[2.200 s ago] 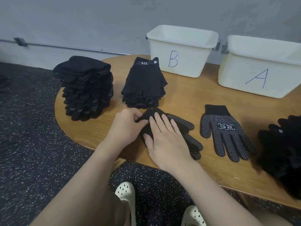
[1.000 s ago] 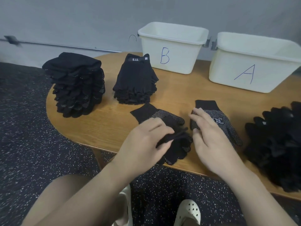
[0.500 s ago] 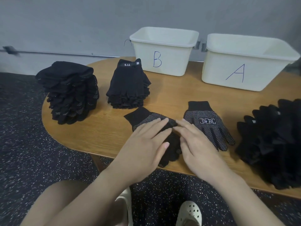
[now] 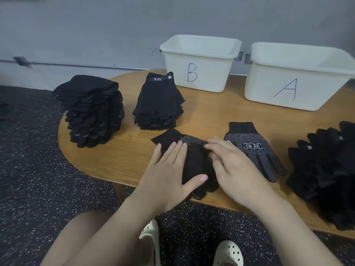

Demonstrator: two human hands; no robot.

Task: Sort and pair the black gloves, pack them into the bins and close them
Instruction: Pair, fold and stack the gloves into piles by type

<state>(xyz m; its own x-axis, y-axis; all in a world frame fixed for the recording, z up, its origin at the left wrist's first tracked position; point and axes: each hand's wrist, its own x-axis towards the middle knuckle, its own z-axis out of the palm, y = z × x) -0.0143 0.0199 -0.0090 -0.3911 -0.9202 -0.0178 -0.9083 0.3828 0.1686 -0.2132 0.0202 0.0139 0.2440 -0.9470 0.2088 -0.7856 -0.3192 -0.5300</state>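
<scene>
Risk first: the pair under the hands sits at the near counter edge, fingertips of the gloves overhanging a little. A careless sweep toward the body could drag it off onto the floor. Top glove could also skew off the lower one when lifted, since nothing pins them together but palm pressure. Loose pile on the right is close; a wide elbow could knock it.

Left hand: flat, fingers straight and together, thumb out, pressing down on the pair's left side. Nothing gripped. Right hand: also flat-ish, fingers extended toward the dotted cuff area, resting on the pair's right side; fingers blurred, so slight curl can't be ruled out. Both forearms come in low from the near edge.

Single dotted glove lies palm-up just beside the right hand. Two stacks sit further left. Bins B and A at the back, open, no lids visible.
</scene>
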